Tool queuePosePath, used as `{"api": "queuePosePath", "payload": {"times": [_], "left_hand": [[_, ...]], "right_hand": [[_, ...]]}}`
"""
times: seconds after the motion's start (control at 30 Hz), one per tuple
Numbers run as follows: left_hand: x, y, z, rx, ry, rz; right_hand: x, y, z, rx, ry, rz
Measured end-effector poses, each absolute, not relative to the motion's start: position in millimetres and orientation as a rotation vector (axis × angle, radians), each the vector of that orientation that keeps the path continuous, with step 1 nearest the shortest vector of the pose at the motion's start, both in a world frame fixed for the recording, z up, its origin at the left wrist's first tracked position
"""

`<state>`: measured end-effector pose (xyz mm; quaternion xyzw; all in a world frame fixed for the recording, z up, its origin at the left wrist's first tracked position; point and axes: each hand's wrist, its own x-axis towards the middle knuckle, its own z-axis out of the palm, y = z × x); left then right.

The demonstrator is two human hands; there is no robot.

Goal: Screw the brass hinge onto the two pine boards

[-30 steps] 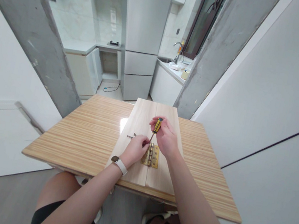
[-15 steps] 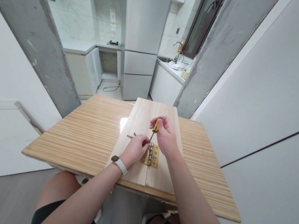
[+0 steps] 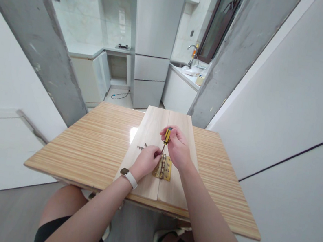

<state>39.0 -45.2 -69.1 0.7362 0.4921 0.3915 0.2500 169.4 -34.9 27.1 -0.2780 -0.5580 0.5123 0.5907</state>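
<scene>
My right hand [image 3: 179, 149] is closed round the yellow and black handle of a screwdriver [image 3: 167, 136], whose shaft points down and slightly toward me. My left hand [image 3: 146, 160] is closed in a pinch at the screwdriver's tip; whatever sits between its fingertips is hidden. Just beneath the hands a brass hinge [image 3: 167, 170] lies opened flat across the seam of two pale wooden boards [image 3: 154, 124], its left leaf partly covered by my left hand. Several loose screws [image 3: 141, 147] rest on the left board, beyond my left hand.
The boards lie on a striped wooden table [image 3: 93, 138] that extends to both sides. White panels [image 3: 300, 103] stand close on the right and left. Past the table are a fridge [image 3: 157, 25] and a counter with a sink [image 3: 179, 64].
My right hand has shifted slightly and its fingers have turned the screwdriver handle, which stands a bit more upright. My left hand stays in place by the hinge.
</scene>
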Motion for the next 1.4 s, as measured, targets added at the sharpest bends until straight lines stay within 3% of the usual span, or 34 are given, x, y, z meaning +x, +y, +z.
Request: {"api": "queuePosePath", "payload": {"times": [0.7,1.4], "left_hand": [[39,-46,-68,2.003,1.34,1.074],[31,-45,-59,1.913,1.239,1.008]], "right_hand": [[169,-35,24,-0.662,-1.249,1.199],[191,-40,40,-0.904,-1.654,0.8]]}}
